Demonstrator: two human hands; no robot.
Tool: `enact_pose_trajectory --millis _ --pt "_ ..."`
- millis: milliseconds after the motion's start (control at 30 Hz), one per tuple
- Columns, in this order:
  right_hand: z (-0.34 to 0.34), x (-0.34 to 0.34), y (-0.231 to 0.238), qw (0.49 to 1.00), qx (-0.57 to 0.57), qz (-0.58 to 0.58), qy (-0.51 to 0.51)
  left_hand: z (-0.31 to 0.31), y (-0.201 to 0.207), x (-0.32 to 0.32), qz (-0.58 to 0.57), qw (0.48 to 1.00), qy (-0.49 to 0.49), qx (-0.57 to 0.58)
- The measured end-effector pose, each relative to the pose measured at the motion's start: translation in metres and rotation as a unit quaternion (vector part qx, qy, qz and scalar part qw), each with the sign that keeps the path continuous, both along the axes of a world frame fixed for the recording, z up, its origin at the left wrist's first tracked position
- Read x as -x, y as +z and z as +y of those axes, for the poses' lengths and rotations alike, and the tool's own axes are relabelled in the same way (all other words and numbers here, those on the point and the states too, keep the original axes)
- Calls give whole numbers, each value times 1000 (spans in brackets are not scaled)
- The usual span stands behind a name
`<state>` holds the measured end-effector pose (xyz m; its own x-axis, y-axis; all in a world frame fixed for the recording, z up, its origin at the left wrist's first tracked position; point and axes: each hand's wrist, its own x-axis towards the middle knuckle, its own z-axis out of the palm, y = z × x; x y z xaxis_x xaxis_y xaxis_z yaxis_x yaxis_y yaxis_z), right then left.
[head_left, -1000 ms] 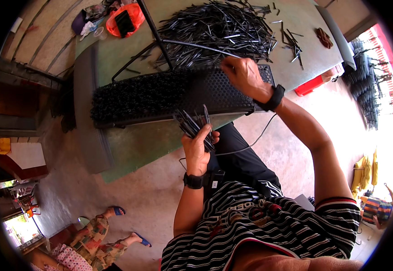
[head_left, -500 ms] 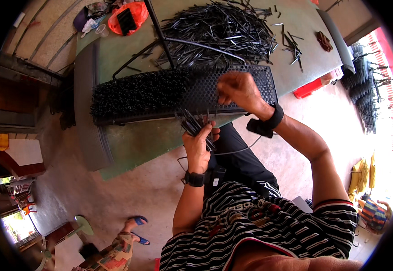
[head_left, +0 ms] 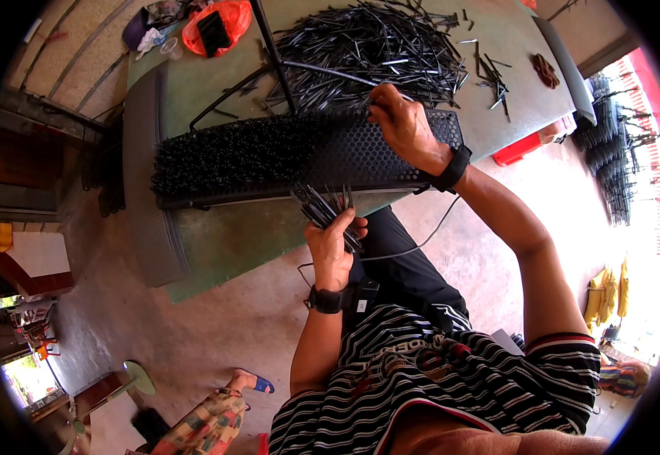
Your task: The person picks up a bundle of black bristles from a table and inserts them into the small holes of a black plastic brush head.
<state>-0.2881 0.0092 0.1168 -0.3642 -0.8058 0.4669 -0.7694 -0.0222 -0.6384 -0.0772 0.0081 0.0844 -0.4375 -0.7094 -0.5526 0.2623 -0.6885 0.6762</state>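
Observation:
A long black perforated panel (head_left: 428,136) lies across the table in front of me. Dense black bristle tufts (head_left: 227,155) cover its left part, while bare holes show on the right. My left hand (head_left: 332,244) is closed around a bundle of thin black strips (head_left: 321,206), just below the panel's near edge. Over the panel's far edge is my right hand (head_left: 407,135), its fingers pinched together; whatever lies between the fingertips is too small to make out. Behind the panel is a large heap of loose black strips (head_left: 368,49).
A black metal frame (head_left: 269,49) rises behind the panel. On the green table (head_left: 227,265) are an orange plastic bag (head_left: 239,26) with a dark object and a brown bundle (head_left: 544,70). Another person's patterned trouser leg (head_left: 205,421) is at lower left. A cable (head_left: 428,239) crosses my lap.
My right hand has moved from above the panel's middle, near the left hand, up to its far edge. My left hand stays put. The other person's leg has shifted right.

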Motion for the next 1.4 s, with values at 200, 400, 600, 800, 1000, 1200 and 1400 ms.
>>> enact_pose_trajectory --millis 200,400,600,800,1000,1200,1400 --pt "2 -8 9 985 -102 138 -14 0 1 0 6 1000 -13 5" --pt "14 -34 -5 928 -253 -202 183 4 4 5 31 996 -80 26" --pt "24 -26 22 872 -262 -411 47 7 0 5 27 992 -115 49" --pt "33 -24 -2 903 -282 -297 131 10 0 9 46 988 -140 42" --pt "32 -16 20 867 -240 -433 49 7 -5 8 27 992 -118 31" --pt "29 -6 29 810 -215 -543 45 3 -17 6 54 993 -103 11" --pt "32 -25 14 810 -312 -489 88 4 -1 9 95 992 -79 -23"
